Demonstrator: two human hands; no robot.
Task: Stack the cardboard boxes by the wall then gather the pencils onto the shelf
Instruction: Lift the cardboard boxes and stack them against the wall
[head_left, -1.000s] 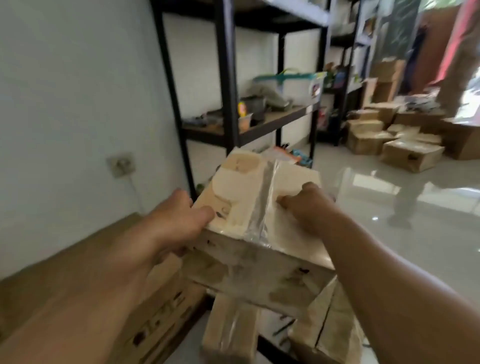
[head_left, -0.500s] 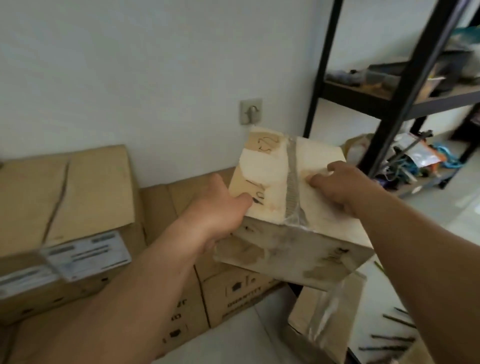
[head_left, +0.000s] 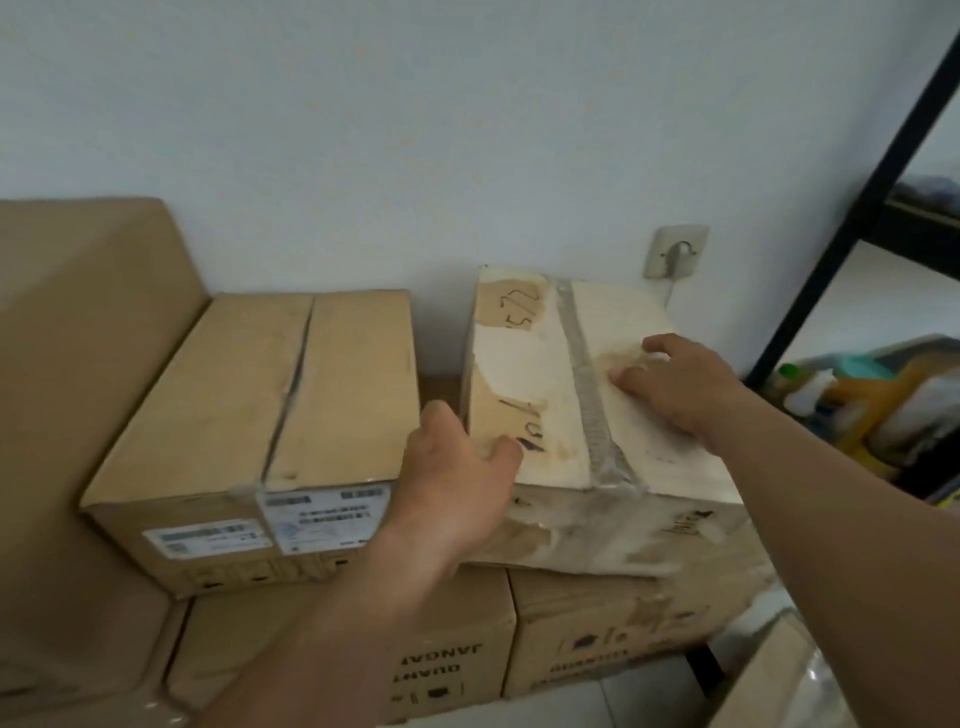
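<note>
Currently: pale cardboard box (head_left: 519, 364) sits on top of the lower row of brown boxes (head_left: 597, 623), its far edge close to the wall (head_left: 363, 130), just below the wall socket (head_left: 675, 252). It stands just beside the labelled brown box (head_left: 270, 405), with a narrow gap between them. Its near face looks about flush with the row beneath; I cannot tell whether its full weight is down yet.

Grip: left hand (head_left: 457, 483) clasps the near-left corner, thumb on the top face, fingers reaching into the gap along the side face. Right hand (head_left: 680, 384) lies flat on the top, fingers spread and pressing, not curled round anything.

Handling, as judgement:
- Modest size and closed flaps suggest light to moderate weight, manageable by two hands.
- Walls look stiff enough to take side pressure, but the outer paper is peeled in patches and the near face is wrinkled, so the skin is worn and may tear under a hard pinch.
- Tape strip (head_left: 587, 395) down the middle is glossy and probably slick; avoid it as a hold.
- Best holds: opposite side faces or bottom corners, palms on bare cardboard. A flat palm on top suits sliding it toward the wall.

Pencils are not in view. Black shelf frame (head_left: 841, 223) stands to the right, well apart from the box.
</note>
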